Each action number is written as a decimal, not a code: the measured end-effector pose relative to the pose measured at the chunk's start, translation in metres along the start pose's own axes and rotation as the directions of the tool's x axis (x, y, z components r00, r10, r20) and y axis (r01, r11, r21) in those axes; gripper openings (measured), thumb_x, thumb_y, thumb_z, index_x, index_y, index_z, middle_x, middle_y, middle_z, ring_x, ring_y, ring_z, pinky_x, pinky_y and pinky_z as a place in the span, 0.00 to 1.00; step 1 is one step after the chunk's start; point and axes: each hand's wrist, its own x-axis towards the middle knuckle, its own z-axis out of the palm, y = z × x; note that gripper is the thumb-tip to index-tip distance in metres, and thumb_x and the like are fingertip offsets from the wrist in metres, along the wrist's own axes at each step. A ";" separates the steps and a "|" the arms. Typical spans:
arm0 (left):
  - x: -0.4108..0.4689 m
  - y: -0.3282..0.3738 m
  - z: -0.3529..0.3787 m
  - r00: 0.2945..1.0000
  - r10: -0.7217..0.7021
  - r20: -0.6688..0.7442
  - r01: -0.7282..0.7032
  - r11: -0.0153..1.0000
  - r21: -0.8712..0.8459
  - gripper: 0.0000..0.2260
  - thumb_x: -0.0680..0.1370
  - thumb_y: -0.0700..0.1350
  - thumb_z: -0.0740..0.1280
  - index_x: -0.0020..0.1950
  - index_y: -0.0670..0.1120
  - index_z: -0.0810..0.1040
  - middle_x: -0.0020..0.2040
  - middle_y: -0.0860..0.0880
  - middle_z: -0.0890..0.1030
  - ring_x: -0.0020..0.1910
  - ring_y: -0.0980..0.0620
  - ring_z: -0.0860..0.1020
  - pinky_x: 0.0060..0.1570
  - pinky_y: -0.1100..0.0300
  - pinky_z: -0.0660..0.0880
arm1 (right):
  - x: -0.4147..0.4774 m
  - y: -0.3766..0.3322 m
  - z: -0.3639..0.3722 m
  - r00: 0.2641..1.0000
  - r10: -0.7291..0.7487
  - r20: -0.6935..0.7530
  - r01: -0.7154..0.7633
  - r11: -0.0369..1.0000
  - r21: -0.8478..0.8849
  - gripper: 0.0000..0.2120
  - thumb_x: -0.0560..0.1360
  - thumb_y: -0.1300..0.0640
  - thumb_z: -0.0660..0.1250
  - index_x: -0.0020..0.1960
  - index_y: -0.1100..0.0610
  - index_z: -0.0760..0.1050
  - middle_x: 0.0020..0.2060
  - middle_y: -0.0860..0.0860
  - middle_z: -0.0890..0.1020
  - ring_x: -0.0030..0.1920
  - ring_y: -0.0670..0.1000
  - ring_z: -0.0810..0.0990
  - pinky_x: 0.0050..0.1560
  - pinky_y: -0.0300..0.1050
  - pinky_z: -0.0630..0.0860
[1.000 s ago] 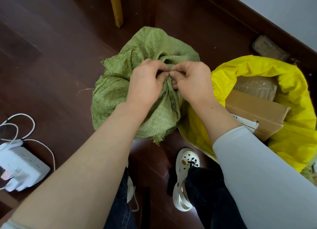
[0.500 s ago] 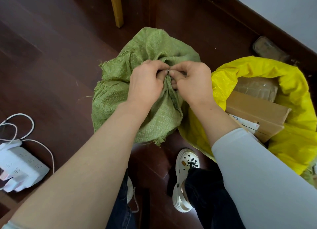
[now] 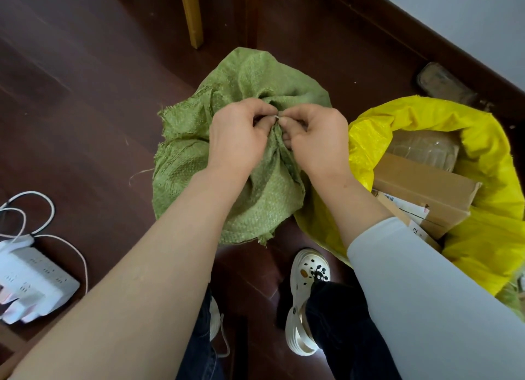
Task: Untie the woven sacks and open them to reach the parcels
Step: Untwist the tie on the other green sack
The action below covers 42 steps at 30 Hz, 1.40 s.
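Note:
A green woven sack (image 3: 250,75) stands on the dark wooden floor, its mouth gathered into a bunched neck. My left hand (image 3: 235,135) and my right hand (image 3: 315,138) meet at that neck, and the fingertips of both pinch a thin pale tie (image 3: 277,118) there. The knot itself is mostly hidden by my fingers. To the right a yellow woven sack (image 3: 483,141) lies open, showing a brown cardboard parcel (image 3: 420,186) and a tape-wrapped parcel (image 3: 423,149).
A white power strip (image 3: 31,283) with cables lies on the floor at the left. A yellow wooden leg (image 3: 191,13) stands behind the green sack. A wrapped parcel (image 3: 443,85) sits by the skirting board. My feet, one in a white clog (image 3: 305,297), are just below the sacks.
Both hands have stayed at the green sack's neck, with only small finger movements on the tie. The sack's folds have shifted slightly.

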 end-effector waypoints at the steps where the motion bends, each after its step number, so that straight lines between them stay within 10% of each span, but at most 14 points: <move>1: 0.001 0.000 -0.001 0.999 0.047 0.027 -0.047 0.999 0.027 0.09 0.76 0.42 0.67 0.54 0.48 0.82 0.51 0.52 0.82 0.51 0.54 0.78 0.56 0.57 0.74 | 0.001 0.000 0.000 1.000 -0.001 0.003 0.001 1.000 -0.010 0.08 0.74 0.60 0.65 0.49 0.60 0.82 0.41 0.57 0.85 0.44 0.58 0.83 0.50 0.57 0.78; 7: -0.005 0.000 0.001 0.998 0.067 0.011 -0.068 0.991 0.111 0.10 0.77 0.42 0.64 0.56 0.49 0.81 0.53 0.49 0.83 0.54 0.49 0.79 0.56 0.55 0.74 | -0.001 0.000 0.001 0.993 -0.108 0.046 0.114 0.985 -0.131 0.09 0.75 0.58 0.65 0.50 0.60 0.82 0.40 0.59 0.84 0.43 0.59 0.82 0.48 0.55 0.77; 15: 0.000 0.000 0.001 1.000 0.012 -0.003 -0.011 0.998 0.056 0.08 0.76 0.43 0.66 0.54 0.49 0.82 0.50 0.51 0.83 0.52 0.52 0.80 0.56 0.55 0.75 | 0.001 0.005 0.002 0.994 0.103 0.021 -0.105 0.981 0.166 0.05 0.73 0.62 0.67 0.46 0.60 0.82 0.29 0.49 0.79 0.32 0.49 0.79 0.45 0.58 0.80; 21: -0.001 0.001 -0.001 0.998 0.054 0.015 -0.055 0.995 0.088 0.09 0.76 0.42 0.67 0.54 0.49 0.82 0.51 0.51 0.83 0.52 0.52 0.79 0.56 0.59 0.74 | -0.001 0.003 0.003 0.998 -0.055 0.015 0.055 0.997 -0.047 0.08 0.74 0.59 0.66 0.48 0.60 0.82 0.39 0.58 0.84 0.42 0.60 0.82 0.48 0.58 0.78; 28: 0.001 0.002 -0.002 0.999 0.032 -0.011 -0.032 0.999 0.043 0.08 0.75 0.42 0.68 0.52 0.49 0.83 0.49 0.52 0.84 0.50 0.54 0.80 0.56 0.57 0.75 | 0.001 0.004 0.003 0.991 0.136 0.009 -0.134 0.964 0.229 0.05 0.74 0.63 0.67 0.46 0.59 0.81 0.29 0.47 0.79 0.30 0.46 0.79 0.45 0.55 0.81; 34: -0.001 0.002 -0.001 0.998 0.061 0.010 -0.062 0.993 0.099 0.08 0.75 0.43 0.69 0.53 0.49 0.83 0.50 0.50 0.84 0.51 0.52 0.80 0.56 0.56 0.75 | 0.001 0.004 0.002 0.998 -0.041 0.041 0.043 0.998 -0.044 0.08 0.74 0.59 0.66 0.49 0.60 0.82 0.38 0.57 0.84 0.42 0.58 0.82 0.48 0.57 0.78; 42: 0.004 0.004 -0.003 1.000 0.019 0.010 -0.020 0.999 0.028 0.07 0.74 0.43 0.69 0.52 0.49 0.82 0.48 0.52 0.83 0.48 0.54 0.80 0.55 0.58 0.75 | 0.001 0.003 0.002 0.991 0.132 0.033 -0.136 0.952 0.275 0.07 0.75 0.65 0.65 0.43 0.55 0.78 0.29 0.46 0.78 0.30 0.43 0.77 0.42 0.46 0.81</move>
